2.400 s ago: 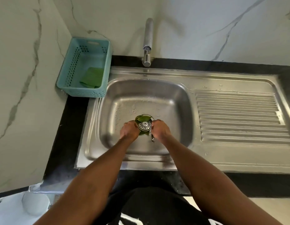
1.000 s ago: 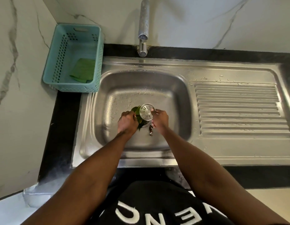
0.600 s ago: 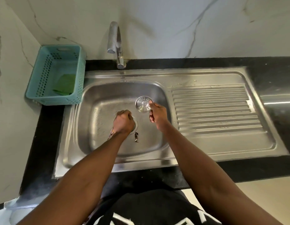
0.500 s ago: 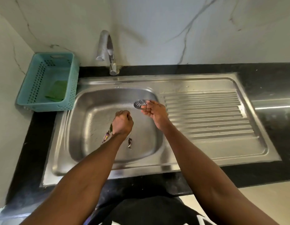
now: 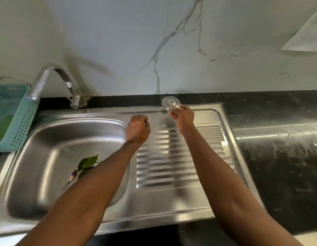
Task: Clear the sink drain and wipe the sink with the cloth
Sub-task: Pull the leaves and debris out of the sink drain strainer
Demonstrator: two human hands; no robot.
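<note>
Holding the strainer [image 5: 170, 106] clear of the basin, mid drain-clearing.

Right hand [image 5: 182, 116] fingers [image 5: 175, 108] are pinching the strainer's rim above the far edge of the drainboard [image 5: 182, 157]; left hand [image 5: 137, 129] is hovering curled shut, and whether it is gripping anything I cannot tell. Leaves [image 5: 87, 163] are lying in the sink [image 5: 47, 139] by the drain. Likely next: setting the strainer down, gathering the leaves, then fetching the green cloth [image 5: 2, 125] from the basket [image 5: 21, 125].

Sink [image 5: 47, 139] & ribbed drainboard [image 5: 180, 162]: brushed stainless steel, shiny, w/ glare streaks. Strainer [image 5: 170, 103]: perforated metal, matt grey. Tap [image 5: 53, 77]: polished metal. Basket [image 5: 21, 121]: perforated teal plastic. Counter [image 5: 278, 157]: glossy black stone, smeared. Wall [image 5: 118, 41]: smooth white marble-look, grey veins.
</note>
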